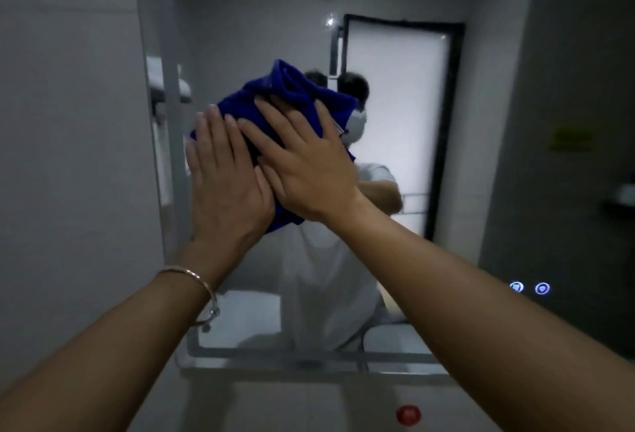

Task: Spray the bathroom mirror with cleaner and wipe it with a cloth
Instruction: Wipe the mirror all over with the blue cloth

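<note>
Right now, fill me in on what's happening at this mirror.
A person is wiping the bathroom mirror with a bunched blue cloth. Both hands press it flat against the glass, fingers spread: the left hand on its lower left part, the right hand on its middle, the two touching. A bracelet sits on the left wrist. No spray bottle is in view, so the job looks to be at the wiping stage.

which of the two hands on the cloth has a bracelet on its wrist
The left hand. A thin metal bracelet circles its wrist; the right hand has a bare wrist. Both press flat on the blue cloth.
</note>
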Demonstrator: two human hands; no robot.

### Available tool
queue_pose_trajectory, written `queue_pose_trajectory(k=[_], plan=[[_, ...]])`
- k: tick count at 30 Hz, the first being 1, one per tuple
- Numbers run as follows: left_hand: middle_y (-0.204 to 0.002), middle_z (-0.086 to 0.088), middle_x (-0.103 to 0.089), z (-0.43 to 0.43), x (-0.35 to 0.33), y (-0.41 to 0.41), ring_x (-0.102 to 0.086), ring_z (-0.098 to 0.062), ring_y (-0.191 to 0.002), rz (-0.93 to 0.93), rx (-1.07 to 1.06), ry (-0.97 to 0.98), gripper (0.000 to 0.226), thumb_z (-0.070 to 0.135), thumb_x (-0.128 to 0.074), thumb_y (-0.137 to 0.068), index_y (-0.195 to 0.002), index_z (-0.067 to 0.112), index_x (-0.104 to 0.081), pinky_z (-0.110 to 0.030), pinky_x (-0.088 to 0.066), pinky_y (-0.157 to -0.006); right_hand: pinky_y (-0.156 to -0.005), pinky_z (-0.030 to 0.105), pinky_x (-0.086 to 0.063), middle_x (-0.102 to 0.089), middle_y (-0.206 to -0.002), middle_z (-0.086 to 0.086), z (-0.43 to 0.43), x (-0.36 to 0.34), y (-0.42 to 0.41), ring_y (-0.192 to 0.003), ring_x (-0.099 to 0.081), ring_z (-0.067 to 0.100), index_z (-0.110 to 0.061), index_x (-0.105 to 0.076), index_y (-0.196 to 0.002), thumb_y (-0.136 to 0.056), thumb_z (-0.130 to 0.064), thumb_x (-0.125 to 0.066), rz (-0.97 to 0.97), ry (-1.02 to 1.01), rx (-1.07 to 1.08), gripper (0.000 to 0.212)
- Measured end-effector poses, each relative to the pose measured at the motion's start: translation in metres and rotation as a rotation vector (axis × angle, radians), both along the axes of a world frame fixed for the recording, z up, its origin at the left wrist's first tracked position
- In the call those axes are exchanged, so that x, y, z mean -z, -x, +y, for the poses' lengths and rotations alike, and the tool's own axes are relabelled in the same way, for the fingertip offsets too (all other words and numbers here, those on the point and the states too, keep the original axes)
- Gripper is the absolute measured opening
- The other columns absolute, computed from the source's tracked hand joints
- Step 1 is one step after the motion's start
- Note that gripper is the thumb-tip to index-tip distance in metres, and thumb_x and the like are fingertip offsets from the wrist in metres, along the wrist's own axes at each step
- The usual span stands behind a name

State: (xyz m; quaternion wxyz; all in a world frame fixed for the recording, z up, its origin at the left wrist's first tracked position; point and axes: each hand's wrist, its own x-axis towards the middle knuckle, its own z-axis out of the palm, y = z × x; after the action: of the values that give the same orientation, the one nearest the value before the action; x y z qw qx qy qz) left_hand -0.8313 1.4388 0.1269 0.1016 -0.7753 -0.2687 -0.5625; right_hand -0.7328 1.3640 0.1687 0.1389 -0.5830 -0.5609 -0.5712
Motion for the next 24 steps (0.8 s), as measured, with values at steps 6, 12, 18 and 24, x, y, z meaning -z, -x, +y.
queue_pose_trajectory(k=[6,12,18,24], plan=[[-0.151,-0.029,-0.012,-0.039,0.022,-0.041,-0.009,-0.039,-0.142,0.084,-0.010,-0.108,0.064,0.029,-0.021,-0.092,-0.143,-0.008,-0.010,-0.053,-0.014,-0.114,-0.112,0.055,-0.019,-0.037,-0.151,0.008,-0.054,0.031,-0.045,-0.138,-0.034,0.025,-0.021,-0.041,-0.143,-0.096,-0.036,-0.038,0.037,-0.007,0.002,0.049],[-0.151,-0.030,-0.011,-0.072,0.023,-0.074,-0.009,-0.040,-0.141,0.137,0.012,-0.210,0.063,0.029,-0.018,-0.093,-0.142,-0.008,-0.006,-0.053,-0.015,-0.114,-0.111,0.054,-0.022,-0.039,-0.149,0.009,-0.091,0.041,-0.081,-0.136,-0.037,0.025,-0.020,-0.042,-0.142,-0.095,-0.035,-0.042,0.062,-0.066,0.006,0.049],[-0.150,-0.028,-0.006,-0.130,0.027,-0.131,-0.009,-0.040,-0.142,0.149,0.074,-0.293,0.063,0.030,-0.021,-0.095,-0.143,-0.008,-0.010,-0.052,-0.017,-0.115,-0.112,0.052,-0.017,-0.034,-0.151,0.009,-0.155,0.054,-0.135,-0.138,-0.029,0.023,-0.021,-0.035,-0.144,-0.097,-0.037,-0.035,0.122,-0.087,0.107,0.050],[-0.150,-0.022,-0.003,-0.194,0.027,-0.194,-0.004,-0.035,-0.142,0.190,0.100,-0.341,0.066,0.034,-0.020,-0.091,-0.143,-0.004,-0.008,-0.049,-0.014,-0.116,-0.113,0.050,-0.013,-0.022,-0.154,0.006,-0.228,0.067,-0.193,-0.140,-0.024,0.022,-0.022,-0.022,-0.147,-0.097,-0.039,-0.029,0.184,-0.086,0.201,0.054]])
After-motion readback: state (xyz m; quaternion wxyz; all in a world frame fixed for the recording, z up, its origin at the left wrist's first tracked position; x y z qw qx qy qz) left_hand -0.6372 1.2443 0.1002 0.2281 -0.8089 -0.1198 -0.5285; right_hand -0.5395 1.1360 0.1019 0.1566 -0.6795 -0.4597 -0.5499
